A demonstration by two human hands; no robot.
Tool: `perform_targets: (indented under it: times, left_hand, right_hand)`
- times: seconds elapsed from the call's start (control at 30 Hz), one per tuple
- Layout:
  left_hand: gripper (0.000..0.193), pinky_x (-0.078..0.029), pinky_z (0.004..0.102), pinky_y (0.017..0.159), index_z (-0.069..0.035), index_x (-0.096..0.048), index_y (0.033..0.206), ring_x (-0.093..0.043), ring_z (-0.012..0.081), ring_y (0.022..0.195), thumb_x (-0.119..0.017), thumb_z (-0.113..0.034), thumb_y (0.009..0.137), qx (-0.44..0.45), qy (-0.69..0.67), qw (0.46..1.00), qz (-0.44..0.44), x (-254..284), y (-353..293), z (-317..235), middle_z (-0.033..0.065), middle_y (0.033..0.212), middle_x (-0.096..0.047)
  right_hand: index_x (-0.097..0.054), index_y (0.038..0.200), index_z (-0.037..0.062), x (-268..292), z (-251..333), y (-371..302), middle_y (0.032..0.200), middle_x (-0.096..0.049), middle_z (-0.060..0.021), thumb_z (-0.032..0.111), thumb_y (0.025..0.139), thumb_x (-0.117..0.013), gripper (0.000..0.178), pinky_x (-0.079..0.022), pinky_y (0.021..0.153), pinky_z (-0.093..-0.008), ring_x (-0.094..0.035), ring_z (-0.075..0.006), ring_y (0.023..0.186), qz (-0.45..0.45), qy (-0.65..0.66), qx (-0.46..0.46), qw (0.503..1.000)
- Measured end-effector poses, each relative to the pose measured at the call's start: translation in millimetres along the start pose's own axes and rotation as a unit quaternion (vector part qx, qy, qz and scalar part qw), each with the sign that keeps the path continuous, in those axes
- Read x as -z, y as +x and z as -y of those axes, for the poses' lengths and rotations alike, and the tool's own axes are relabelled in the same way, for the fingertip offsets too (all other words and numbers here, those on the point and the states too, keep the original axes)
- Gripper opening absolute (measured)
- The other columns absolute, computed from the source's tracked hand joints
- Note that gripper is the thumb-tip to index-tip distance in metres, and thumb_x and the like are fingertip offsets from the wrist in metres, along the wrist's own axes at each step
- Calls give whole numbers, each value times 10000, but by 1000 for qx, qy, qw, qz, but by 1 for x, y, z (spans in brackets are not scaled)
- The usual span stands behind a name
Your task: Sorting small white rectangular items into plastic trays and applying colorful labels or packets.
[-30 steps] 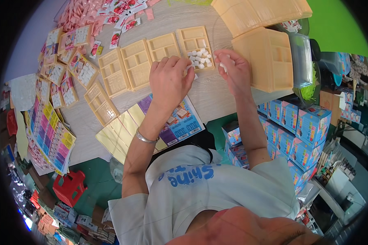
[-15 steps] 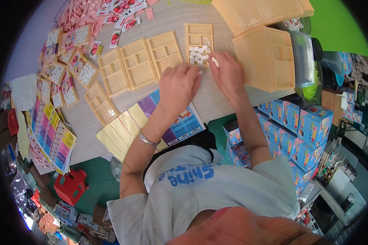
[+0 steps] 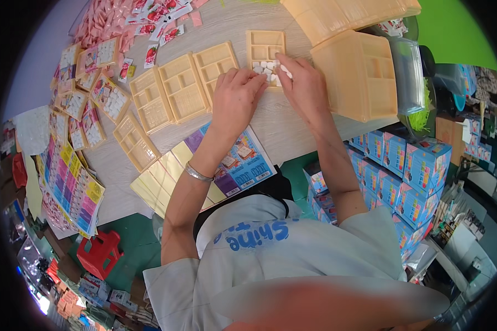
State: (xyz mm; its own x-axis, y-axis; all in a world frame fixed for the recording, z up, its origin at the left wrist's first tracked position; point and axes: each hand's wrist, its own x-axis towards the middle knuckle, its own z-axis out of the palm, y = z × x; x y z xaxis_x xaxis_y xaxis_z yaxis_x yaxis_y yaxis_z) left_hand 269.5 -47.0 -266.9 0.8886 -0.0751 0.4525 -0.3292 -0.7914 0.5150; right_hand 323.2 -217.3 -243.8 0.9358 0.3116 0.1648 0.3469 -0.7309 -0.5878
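Observation:
A small cream plastic tray (image 3: pixel 266 39) with compartments lies in front of me at the back of the table. Small white blocks (image 3: pixel 266 68) fill its near compartment. My left hand (image 3: pixel 236 102) reaches to the tray's near left side, thumb and fingertips pinched together at the blocks; what they hold, if anything, is hidden. From the right, my right hand (image 3: pixel 306 88) reaches over the tray's edge with its fingers curled. White pieces (image 3: pixel 284 70) show between its thumb and index finger. Just left of my left hand lies another cream tray (image 3: pixel 212 58) of the same kind.
More cream trays (image 3: pixel 182 91) lie to the left, beside filled packs (image 3: pixel 111 98). Pink sachets (image 3: pixel 102 25) are heaped at the far left. Tall stacks of trays (image 3: pixel 353 77) stand at right. Printed card sheets (image 3: pixel 243 160) lie at the near edge; blue boxes (image 3: pixel 392 160) are stacked below right.
My left hand has shifted slightly, its fingertips now at the blocks. My right hand has moved up and over the tray, its index finger reaching farther across the compartment.

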Motion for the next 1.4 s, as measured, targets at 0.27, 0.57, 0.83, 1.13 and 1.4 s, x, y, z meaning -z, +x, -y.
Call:
perform_targets:
  times: [0.27, 0.57, 0.83, 1.13, 1.4]
  left_hand:
    - [387, -411, 458, 1113, -87, -694, 1233, -552, 266, 1284, -734, -231, 876, -56, 84, 993, 65, 2, -4, 1, 72, 1330, -636]
    - [573, -319, 516, 1190, -81, -555, 1422, -410, 281, 1447, -708, -285, 909, -50, 71, 990, 108, 8, -16, -6, 67, 1535, -486]
    - [623, -305, 511, 1198, -53, -538, 1434, -397, 291, 1458, -692, -362, 915, -51, 73, 988, 125, 12, -14, 0, 108, 1530, -481]
    - [751, -261, 530, 1210, -16, -410, 1520, -323, 324, 1502, -633, -449, 948, -32, 109, 982, 153, 8, -11, 4, 142, 1588, -405]
    - [534, -358, 499, 1128, -53, -605, 1333, -529, 302, 1310, -719, -328, 890, -30, 137, 988, 64, 5, 6, 14, 112, 1340, -621]
  right_hand:
    - [-716, 1030, 59, -2, -11, 0, 924, -687, -162, 141, 933, -683, 132, -543, 709, -407, -678, -340, 823, -31, 37, 32, 998]
    - [-723, 1105, 47, 1, -10, -10, 910, -687, -164, 119, 926, -694, 195, -538, 709, -395, -680, -332, 822, -26, 104, 15, 994]
    - [-730, 1113, 66, -5, -12, -22, 909, -663, -143, 116, 911, -716, 208, -535, 715, -379, -673, -308, 823, -60, 49, 26, 997]
    - [-732, 1135, 80, -3, -6, -25, 909, -651, -130, 93, 911, -711, 226, -528, 674, -385, -657, -291, 767, -14, 13, 19, 1000]
    - [-732, 1157, 87, -10, -12, -37, 914, -653, -123, 97, 903, -726, 254, -537, 683, -368, -661, -274, 780, -38, 3, 1, 999]
